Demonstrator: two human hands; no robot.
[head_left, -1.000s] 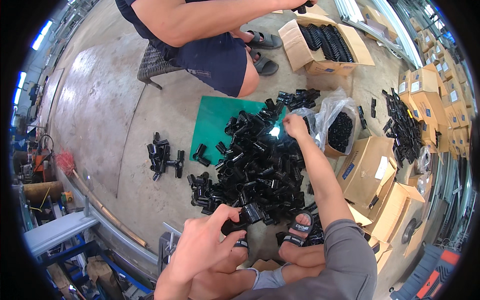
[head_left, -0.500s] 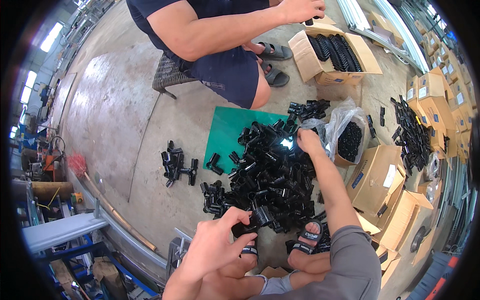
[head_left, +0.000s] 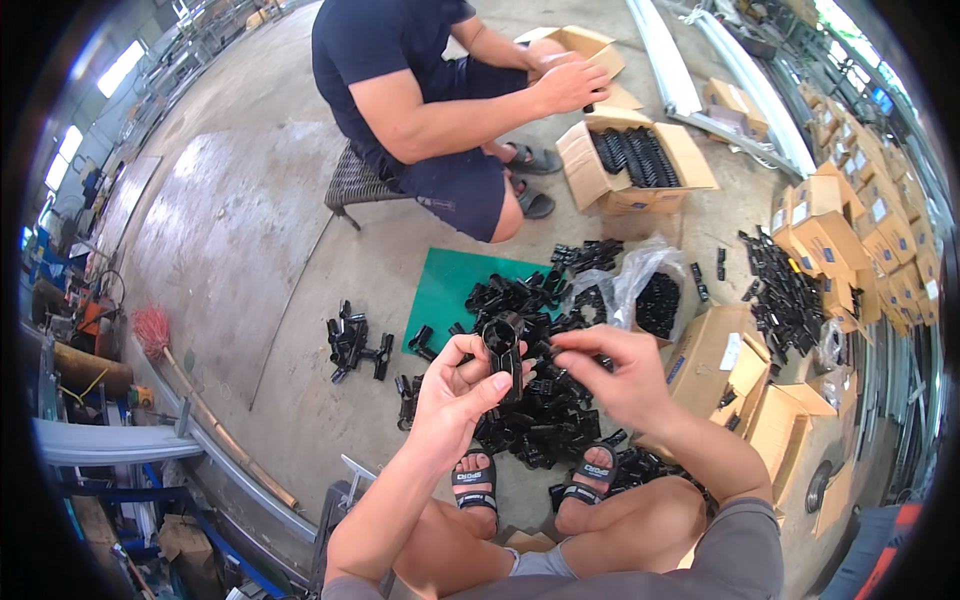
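My left hand (head_left: 452,398) grips a black pipe fitting (head_left: 503,352), its round open end facing up at me, above a large pile of similar black fittings (head_left: 530,432). Close to its right side is my right hand (head_left: 622,378), thumb and forefinger pinched together; whatever they hold is too small to make out. Part of the pile lies on a green sheet (head_left: 437,285). A few fittings (head_left: 350,345) sit apart on the floor to the left. Beyond my right hand, a clear plastic bag (head_left: 640,278) lines a carton of small black parts (head_left: 657,306).
Across from me a person (head_left: 400,110) sits on a woven stool (head_left: 360,182), hands together beside an open carton of black parts (head_left: 632,158). Cardboard boxes (head_left: 700,360) stand at my right, near another black heap (head_left: 775,290). A broom (head_left: 205,395) lies at left.
My right hand has come back from the bag area toward my left hand. The left hand has raised the fitting and turned it upright. The other person's hands have come together.
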